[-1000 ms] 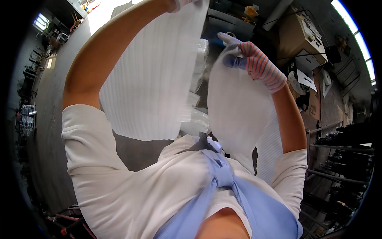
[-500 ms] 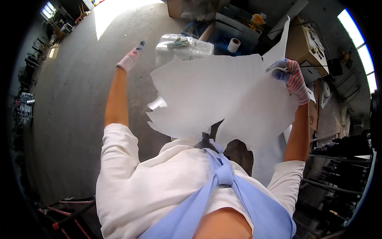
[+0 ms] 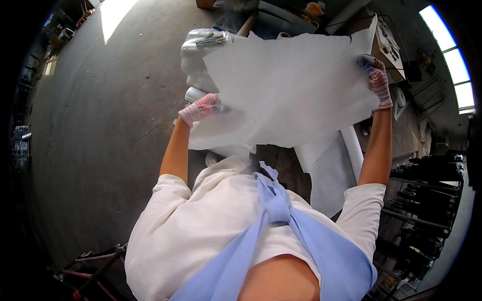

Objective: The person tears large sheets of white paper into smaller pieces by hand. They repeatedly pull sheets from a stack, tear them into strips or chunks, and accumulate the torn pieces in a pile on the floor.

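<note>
A large, torn-edged white foam sheet [image 3: 286,90] is spread between my hands in front of my body. My right hand [image 3: 376,80], in a striped knit glove with bluish fingertips, is closed on the sheet's right edge. At the sheet's left side, my left hand [image 3: 205,108] wears a matching glove and pinches the sheet; some of its fingers are hidden or blurred. Below the sheet, a ribbed length of white foam [image 3: 331,170] hangs down in front of my right side.
Plastic-wrapped white bundles [image 3: 201,57] stand beyond the sheet's left corner. A cardboard box [image 3: 389,50] with items on top is at the far right. Racks of black parts [image 3: 427,200] line my right side. Grey concrete floor [image 3: 100,125] stretches to the left.
My left hand has come in from the far left and taken hold of the sheet's left side. The sheet now lies more evenly spread, and my right hand keeps its hold.
</note>
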{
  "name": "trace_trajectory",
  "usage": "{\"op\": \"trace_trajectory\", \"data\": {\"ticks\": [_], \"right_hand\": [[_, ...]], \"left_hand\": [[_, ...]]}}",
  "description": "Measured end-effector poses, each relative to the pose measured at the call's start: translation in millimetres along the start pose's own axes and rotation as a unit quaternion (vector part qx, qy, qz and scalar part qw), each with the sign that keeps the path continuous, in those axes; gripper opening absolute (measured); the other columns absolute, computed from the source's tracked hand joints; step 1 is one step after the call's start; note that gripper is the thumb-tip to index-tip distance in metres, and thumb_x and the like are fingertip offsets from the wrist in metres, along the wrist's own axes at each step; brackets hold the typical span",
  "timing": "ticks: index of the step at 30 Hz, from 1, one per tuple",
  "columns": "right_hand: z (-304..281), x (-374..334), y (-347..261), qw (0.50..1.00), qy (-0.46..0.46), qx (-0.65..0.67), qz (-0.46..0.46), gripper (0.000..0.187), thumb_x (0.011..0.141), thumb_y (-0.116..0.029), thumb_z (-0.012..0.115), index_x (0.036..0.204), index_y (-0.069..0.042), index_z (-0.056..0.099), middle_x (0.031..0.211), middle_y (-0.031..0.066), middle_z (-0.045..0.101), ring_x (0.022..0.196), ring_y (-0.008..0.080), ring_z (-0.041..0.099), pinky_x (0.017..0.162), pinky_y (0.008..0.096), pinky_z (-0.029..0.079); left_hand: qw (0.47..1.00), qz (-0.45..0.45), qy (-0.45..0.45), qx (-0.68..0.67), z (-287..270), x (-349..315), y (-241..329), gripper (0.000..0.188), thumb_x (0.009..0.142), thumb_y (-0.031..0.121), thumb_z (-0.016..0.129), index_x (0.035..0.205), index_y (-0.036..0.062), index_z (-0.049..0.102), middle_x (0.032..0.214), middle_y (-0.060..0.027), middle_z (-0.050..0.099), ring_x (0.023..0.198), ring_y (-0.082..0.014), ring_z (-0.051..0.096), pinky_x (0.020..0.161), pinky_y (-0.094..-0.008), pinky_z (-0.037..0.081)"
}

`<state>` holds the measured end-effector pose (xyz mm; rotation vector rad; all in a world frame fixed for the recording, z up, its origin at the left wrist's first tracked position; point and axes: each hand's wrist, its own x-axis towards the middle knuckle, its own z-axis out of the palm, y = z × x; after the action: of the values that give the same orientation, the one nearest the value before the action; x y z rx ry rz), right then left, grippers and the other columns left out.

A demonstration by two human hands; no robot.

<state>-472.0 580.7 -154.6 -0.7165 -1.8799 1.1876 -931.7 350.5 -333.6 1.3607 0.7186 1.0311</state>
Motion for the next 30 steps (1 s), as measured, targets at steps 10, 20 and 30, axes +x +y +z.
{"op": "trace_trajectory", "data": {"ticks": [10, 20, 30], "right_hand": [[134.6, 19.3, -147.1, 0.624, -0.113, -0.772, -0.044, 0.033, 0.069, -0.022, 0.061, 0.101, -0.015, 0.057, 0.13, 0.0059, 0.032, 0.122, 0.0212, 0.024, 0.101, 0.0361, 0.017], [225.9, 39.7, -135.0, 0.765, -0.256, -0.578, -0.122, 0.026, 0.074, -0.015, 0.058, 0.095, -0.003, 0.047, 0.081, 0.0132, 0.058, 0.076, 0.0254, 0.058, 0.071, 0.0327, 0.046], [241.4, 37.4, -122.8, 0.789, -0.27, -0.536, -0.127, 0.018, 0.066, -0.014, 0.064, 0.077, -0.003, 0.056, 0.065, 0.0098, 0.056, 0.063, 0.0254, 0.056, 0.058, 0.0289, 0.046]], "left_hand": [[0.659, -0.233, 0.125, 0.704, 22.4, 81.5, 144.4, 0.018, 0.07, 0.011, 0.054, 0.088, 0.0075, 0.056, 0.081, -0.0104, 0.059, 0.083, -0.0251, 0.057, 0.07, -0.0336, 0.045], [0.704, -0.118, -0.043, 0.699, 73.1, 113.4, 224.4, 0.026, 0.073, 0.016, 0.055, 0.098, 0.0108, 0.056, 0.082, -0.0083, 0.059, 0.077, -0.0223, 0.057, 0.07, -0.0306, 0.045], [0.836, -0.141, -0.045, 0.529, 62.9, 91.6, 237.0, 0.029, 0.076, 0.008, 0.048, 0.103, 0.012, 0.056, 0.084, -0.0037, 0.06, 0.073, -0.0161, 0.056, 0.071, -0.0258, 0.044]]}}
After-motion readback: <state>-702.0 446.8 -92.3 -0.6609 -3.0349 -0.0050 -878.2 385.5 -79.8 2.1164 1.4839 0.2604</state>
